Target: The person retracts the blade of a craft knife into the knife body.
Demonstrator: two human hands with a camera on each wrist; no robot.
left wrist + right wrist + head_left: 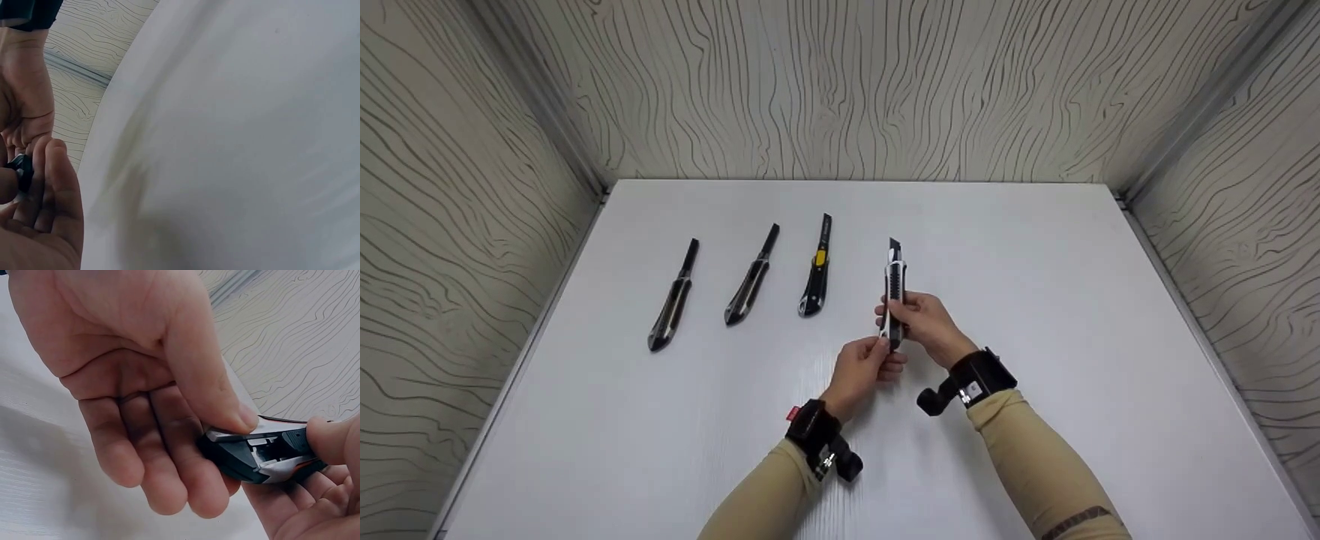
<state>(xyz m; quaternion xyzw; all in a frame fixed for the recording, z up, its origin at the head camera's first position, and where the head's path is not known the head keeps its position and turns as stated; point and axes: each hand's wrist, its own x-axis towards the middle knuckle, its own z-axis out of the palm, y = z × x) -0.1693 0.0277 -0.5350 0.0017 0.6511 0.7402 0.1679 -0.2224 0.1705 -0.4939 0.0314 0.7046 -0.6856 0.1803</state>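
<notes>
My right hand (928,324) is curled round a black and silver utility knife (895,289), thumb pressed on its upper face and fingers wrapped beneath, holding it raised over the middle of the white worktop (1035,300) with its tip pointing away from me. In the right wrist view the thumb sits on the knife's grey top plate (242,434) while the fingers cradle the body from below. My left hand (864,369) comes up from underneath and pinches the near end of the same knife between thumb and fingertips; the left wrist view shows only a small dark bit of that end (22,169) between my fingers, so I cannot tell exactly which part I am pinching. Both hands touch each other around the handle.

To my left on the worktop lie three other knives in a row, well apart from my hands: a yellow-accented knife (816,268) nearest, then a dark knife (751,277), then another dark knife (674,298) farthest left. All three lie flat, tips pointing away from me. Wood-grain panels (840,90) wall in the worktop on three sides.
</notes>
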